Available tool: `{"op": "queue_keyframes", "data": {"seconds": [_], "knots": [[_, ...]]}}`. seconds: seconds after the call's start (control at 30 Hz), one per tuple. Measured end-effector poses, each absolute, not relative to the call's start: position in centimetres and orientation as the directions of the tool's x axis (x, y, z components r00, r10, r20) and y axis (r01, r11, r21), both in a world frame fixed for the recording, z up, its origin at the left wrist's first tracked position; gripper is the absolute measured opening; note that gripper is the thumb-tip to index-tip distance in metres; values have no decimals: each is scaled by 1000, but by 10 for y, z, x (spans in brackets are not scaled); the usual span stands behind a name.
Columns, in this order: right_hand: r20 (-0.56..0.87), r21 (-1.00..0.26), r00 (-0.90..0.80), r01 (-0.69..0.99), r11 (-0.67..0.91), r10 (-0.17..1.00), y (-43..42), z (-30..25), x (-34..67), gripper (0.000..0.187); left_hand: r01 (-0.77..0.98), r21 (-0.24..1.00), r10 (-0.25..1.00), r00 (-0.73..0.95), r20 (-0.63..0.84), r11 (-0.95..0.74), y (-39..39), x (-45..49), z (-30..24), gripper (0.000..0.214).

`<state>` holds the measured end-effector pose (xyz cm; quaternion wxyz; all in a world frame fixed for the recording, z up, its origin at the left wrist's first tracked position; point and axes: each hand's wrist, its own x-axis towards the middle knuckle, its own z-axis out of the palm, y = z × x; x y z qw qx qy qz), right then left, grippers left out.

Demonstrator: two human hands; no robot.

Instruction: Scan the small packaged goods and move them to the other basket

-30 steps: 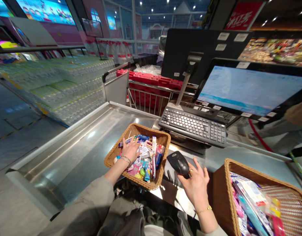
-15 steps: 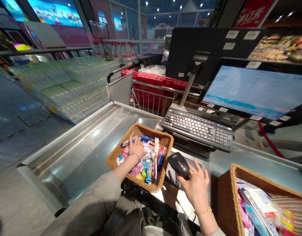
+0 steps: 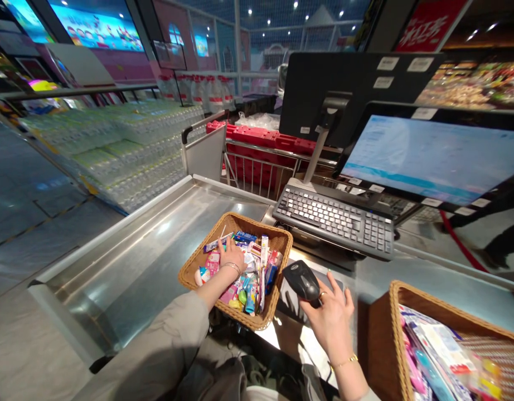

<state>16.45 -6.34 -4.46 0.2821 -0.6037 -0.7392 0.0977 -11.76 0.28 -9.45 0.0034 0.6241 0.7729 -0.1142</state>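
Note:
A brown woven basket [image 3: 185,273] stands on the metal counter, full of small colourful packages, among them blue boxes [image 3: 244,237] and a blue tube [image 3: 250,294]. My left hand [image 3: 232,257] reaches into this basket, its fingers parted and touching the packages at the far left side; the fingertips are partly lost among them. A bracelet circles that wrist. Just right of the basket, my right hand [image 3: 330,312] grips a black barcode scanner [image 3: 301,279] between thumb and fingers, with other fingers raised. The scanner's head points left toward the basket.
A second woven basket [image 3: 394,334] holding long packages stands at the lower right. Beyond the scanner are a black keyboard [image 3: 332,220] and a lit screen [image 3: 432,159]. The metal counter [image 3: 156,245] has a raised rim on the left. A metal cart [image 3: 257,164] stands behind it.
My left hand has sunk slightly into the packages, and its fingers look more bent. The right hand still holds the barcode scanner in nearly the same place. The camera view has shifted slightly.

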Motion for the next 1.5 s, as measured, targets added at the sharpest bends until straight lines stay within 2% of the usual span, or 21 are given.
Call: {"op": "queue_keyframes", "data": {"seconds": [0.2,0.4,0.53,0.67,0.73,0.8,0.93,1.13,1.27,1.5], "knots": [[295,-500,-114,827,255,949,-63,-44,163,20,953,-128,944,-293,-152,275,4,-124,-93,52],[298,-495,-127,827,267,946,-63,-40,161,18,944,-115,945,-318,-72,309,3,-132,-68,41],[314,-486,-133,828,280,940,-65,-39,160,18,970,-114,976,-216,20,217,0,-139,-57,30],[330,-484,-134,826,290,934,-66,-39,161,19,996,-73,993,-45,113,53,-3,-146,-55,25],[330,-486,-136,824,291,934,-67,-39,162,20,999,-32,997,16,80,-13,-5,-149,-54,17],[329,-491,-131,822,288,935,-67,-38,163,19,1000,3,998,-31,58,30,-8,-152,-52,13],[319,-501,-123,820,277,940,-69,-37,162,19,976,2,973,-219,65,220,-17,-151,-51,35],[309,-513,-135,810,284,942,-71,-35,161,20,972,-116,977,-211,-37,206,-28,-138,-68,58],[309,-517,-129,809,280,942,-72,-35,163,20,965,-172,975,-214,-65,200,-30,-135,-72,38],[301,-528,-126,804,275,945,-73,-35,164,20,973,-152,977,-188,-101,172,-34,-147,-66,29]]}}
